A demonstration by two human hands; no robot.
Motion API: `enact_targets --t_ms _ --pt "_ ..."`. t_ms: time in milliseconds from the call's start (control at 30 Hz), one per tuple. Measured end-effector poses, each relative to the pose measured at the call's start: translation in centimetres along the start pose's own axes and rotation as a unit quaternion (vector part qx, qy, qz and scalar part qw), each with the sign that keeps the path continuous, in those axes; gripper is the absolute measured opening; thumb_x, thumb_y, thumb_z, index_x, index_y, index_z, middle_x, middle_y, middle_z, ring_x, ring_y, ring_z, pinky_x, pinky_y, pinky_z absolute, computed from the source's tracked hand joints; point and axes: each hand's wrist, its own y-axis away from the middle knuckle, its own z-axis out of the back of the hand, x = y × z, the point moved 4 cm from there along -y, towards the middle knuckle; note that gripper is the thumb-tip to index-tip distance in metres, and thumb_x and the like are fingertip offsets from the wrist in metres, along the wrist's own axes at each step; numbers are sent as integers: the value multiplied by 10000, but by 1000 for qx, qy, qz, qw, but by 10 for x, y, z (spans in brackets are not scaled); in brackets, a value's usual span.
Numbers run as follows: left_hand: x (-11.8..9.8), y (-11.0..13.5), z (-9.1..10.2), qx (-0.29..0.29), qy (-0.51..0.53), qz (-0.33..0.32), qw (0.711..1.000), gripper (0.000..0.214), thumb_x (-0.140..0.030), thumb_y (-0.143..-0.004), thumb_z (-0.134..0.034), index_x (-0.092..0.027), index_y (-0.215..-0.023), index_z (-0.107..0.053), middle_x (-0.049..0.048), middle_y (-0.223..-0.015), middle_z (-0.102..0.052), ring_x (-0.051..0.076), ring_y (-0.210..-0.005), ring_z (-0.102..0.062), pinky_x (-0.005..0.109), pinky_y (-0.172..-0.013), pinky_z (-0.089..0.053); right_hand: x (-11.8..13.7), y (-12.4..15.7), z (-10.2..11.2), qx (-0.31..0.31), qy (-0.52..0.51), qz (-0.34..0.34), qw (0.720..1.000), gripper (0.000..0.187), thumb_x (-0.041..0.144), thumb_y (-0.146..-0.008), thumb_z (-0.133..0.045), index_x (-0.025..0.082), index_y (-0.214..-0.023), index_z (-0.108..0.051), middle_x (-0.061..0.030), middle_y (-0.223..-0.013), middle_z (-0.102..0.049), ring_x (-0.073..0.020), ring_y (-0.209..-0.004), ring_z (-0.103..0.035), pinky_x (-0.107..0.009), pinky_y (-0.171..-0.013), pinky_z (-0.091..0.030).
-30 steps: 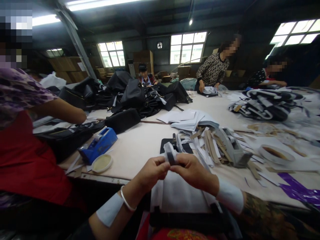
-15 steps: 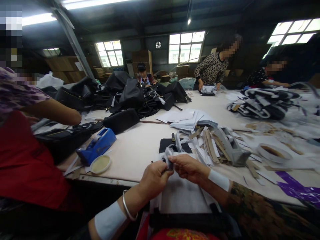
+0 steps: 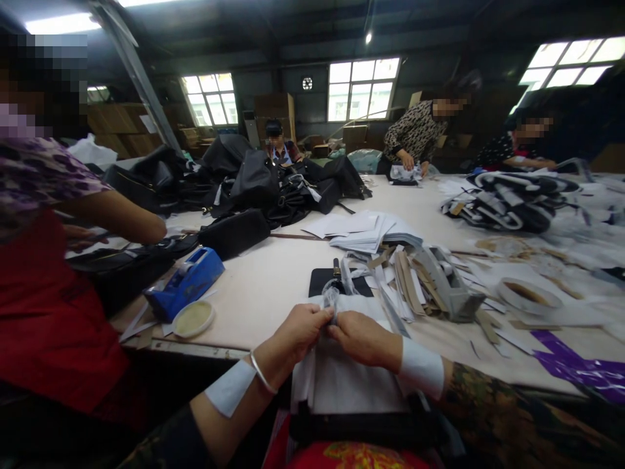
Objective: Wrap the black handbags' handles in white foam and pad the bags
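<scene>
My left hand (image 3: 299, 335) and my right hand (image 3: 362, 339) meet at the table's near edge, both pinched on a small crumpled piece wrapped in white paper (image 3: 331, 301). Under them lies a white paper-covered flat piece (image 3: 349, 381) that reaches down to my lap. Just beyond my fingers a black flat piece (image 3: 319, 281) lies on the table. A bangle and a white band sit on my left wrist, and a white band on my right.
A blue tape dispenser (image 3: 183, 283) and a tape roll (image 3: 194, 318) lie left. A grey dispenser (image 3: 454, 290) sits among paper strips (image 3: 405, 280), white sheets (image 3: 364, 231) behind. Black bags (image 3: 263, 185) pile up far left. A person in red (image 3: 53, 293) sits close left; others work across the table.
Both hands have dropped lower and nearer the table edge with the small wrapped piece, which now sits lower between my fingertips. The view has shifted slightly.
</scene>
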Motion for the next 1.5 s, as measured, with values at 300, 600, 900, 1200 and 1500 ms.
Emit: enact_targets --t_ms 300,600,900,1200,1500 --pt "-9 3 3 -40 -140 -97 985 351 -370 -752 -650 -172 -518 -480 -63 -494 -359 89 -510 -302 253 -506 -195 -33 -10 7 86 -473 -221 848 405 574 -824 -589 183 -735 -525 59 -548 -486 -36 -379 -228 -190 -385 -123" --pt "-25 4 14 140 -404 -199 882 190 -293 -785 -632 -171 -671 -723 3 -563 -625 144 -549 -533 246 -557 -350 -30 -9 -16 12 -471 -245 847 327 358 -685 -723 210 -601 -445 108 -375 -362 -38 -317 -240 -203 -343 -100" --pt "-56 -83 6 118 -468 -239 843 209 -264 -803 -647 -195 -948 -781 45 -897 -756 182 -788 -642 248 -723 -442 -23 -7 -16 -20 -408 -223 885 282 242 -698 -693 182 -517 -485 50 -408 -480 -47 -366 -325 -223 -398 -182" --pt "-36 -124 -2 106 -556 -152 810 232 -357 -917 -606 -136 -906 -676 43 -898 -687 172 -823 -640 360 -802 -521 -24 -4 -12 -55 -413 -217 883 295 227 -653 -709 178 -486 -471 66 -402 -446 -39 -389 -316 -223 -408 -166" --pt "-38 -102 22 7 -543 -144 827 163 -294 -839 -648 -153 -879 -718 46 -876 -721 189 -817 -648 299 -751 -487 -28 -3 -6 -21 -521 -205 828 327 427 -670 -692 207 -624 -455 99 -429 -397 -33 -343 -244 -219 -376 -92"
